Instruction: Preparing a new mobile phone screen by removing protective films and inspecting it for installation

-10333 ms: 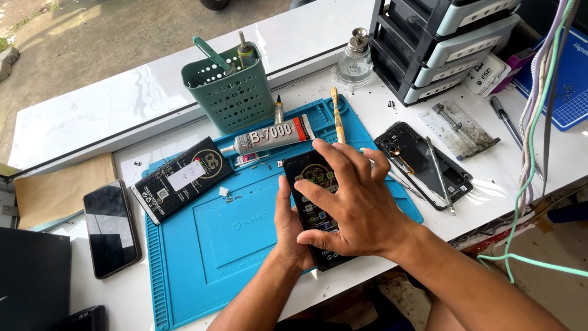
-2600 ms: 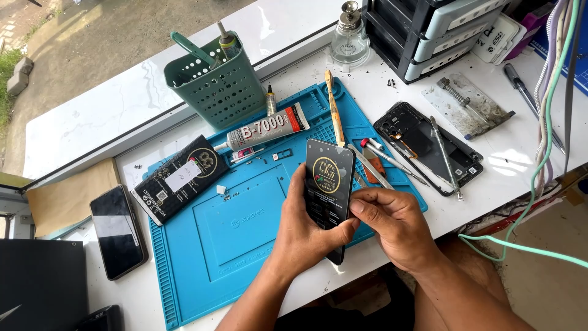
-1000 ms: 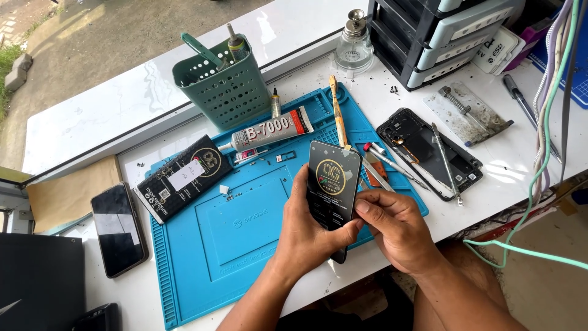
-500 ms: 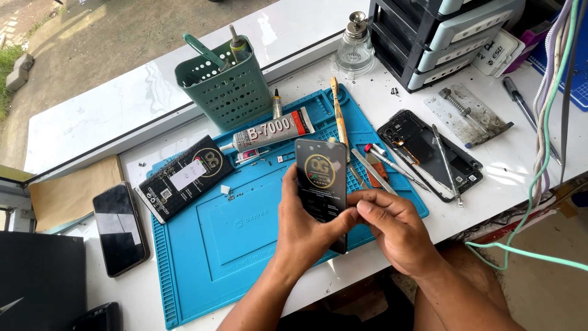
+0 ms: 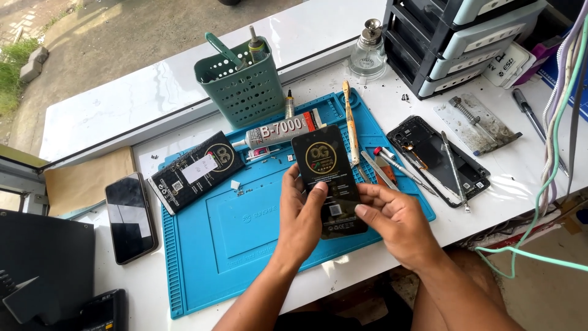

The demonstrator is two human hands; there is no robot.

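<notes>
Between both hands' fingers [image 5: 318, 191], black flat packet [image 5: 327, 178], above blue mat [image 5: 245, 245].

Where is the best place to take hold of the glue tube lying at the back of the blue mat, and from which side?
Probably the glue tube is best gripped across its wide flat body, coming from above. It lies flat on the blue mat with the thin nozzle pointing left, and the body's long edges look free.
</notes>
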